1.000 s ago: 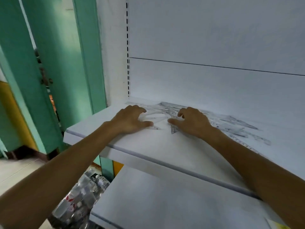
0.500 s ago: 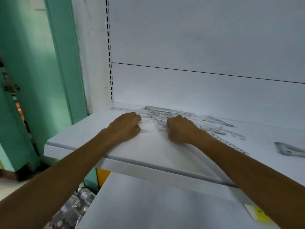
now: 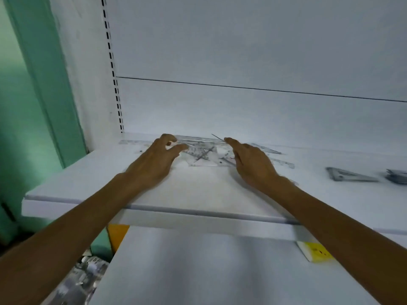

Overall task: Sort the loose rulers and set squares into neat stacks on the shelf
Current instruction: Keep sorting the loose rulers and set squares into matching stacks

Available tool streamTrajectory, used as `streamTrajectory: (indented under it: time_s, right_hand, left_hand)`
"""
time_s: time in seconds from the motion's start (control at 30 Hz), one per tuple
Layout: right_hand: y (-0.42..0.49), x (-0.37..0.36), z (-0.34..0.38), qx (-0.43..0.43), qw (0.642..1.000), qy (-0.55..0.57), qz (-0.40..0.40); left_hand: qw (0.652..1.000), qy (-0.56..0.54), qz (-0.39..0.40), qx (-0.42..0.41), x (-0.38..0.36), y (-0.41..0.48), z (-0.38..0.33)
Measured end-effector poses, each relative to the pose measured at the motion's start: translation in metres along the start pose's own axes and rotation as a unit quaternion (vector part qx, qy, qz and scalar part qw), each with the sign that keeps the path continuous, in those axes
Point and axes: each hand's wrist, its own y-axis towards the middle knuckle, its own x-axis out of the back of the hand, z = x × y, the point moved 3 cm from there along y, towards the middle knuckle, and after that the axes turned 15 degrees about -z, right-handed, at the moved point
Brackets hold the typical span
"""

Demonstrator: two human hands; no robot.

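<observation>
A loose pile of clear rulers and set squares lies near the back of the white shelf. My left hand rests at the pile's left edge, fingers spread and slightly bent, thumb and forefinger touching the clear plastic. At the pile's right edge is my right hand, fingers nearly straight, their tips against a thin clear piece tilted up at the back. More clear rulers stretch out to the right behind that hand. A grey set square lies apart on the right, with another grey stack at the frame edge.
The white back panel rises right behind the pile. A lower white shelf juts out below, with a yellow price tag. A green door frame stands to the left, and bottles sit on the floor.
Both hands were curled close together on the pile; now they have moved apart to its two sides with fingers opened. My view has shifted right, so the grey set squares show.
</observation>
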Motion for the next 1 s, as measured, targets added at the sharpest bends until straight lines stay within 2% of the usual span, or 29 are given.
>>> streamTrajectory:
  time_s: [0.17,0.43,0.7,1.0]
  right_hand:
    - [-0.021,0.032,-0.036,-0.028,0.998,-0.011,-0.059]
    - [-0.068,0.094,-0.11,-0.065,0.994,-0.05,-0.07]
    - [-0.113,0.163,-0.212,-0.067,0.994,-0.075,-0.033]
    - [-0.159,0.214,-0.324,-0.082,0.991,-0.097,-0.033]
  left_hand:
    - [0.999,-0.019,0.028,0.002,-0.018,0.01,-0.037]
    - [0.992,-0.086,0.019,-0.094,-0.045,0.038,-0.135]
    - [0.99,-0.133,0.025,-0.033,-0.093,0.061,-0.245]
    - [0.99,-0.138,0.018,-0.015,-0.145,0.074,-0.358]
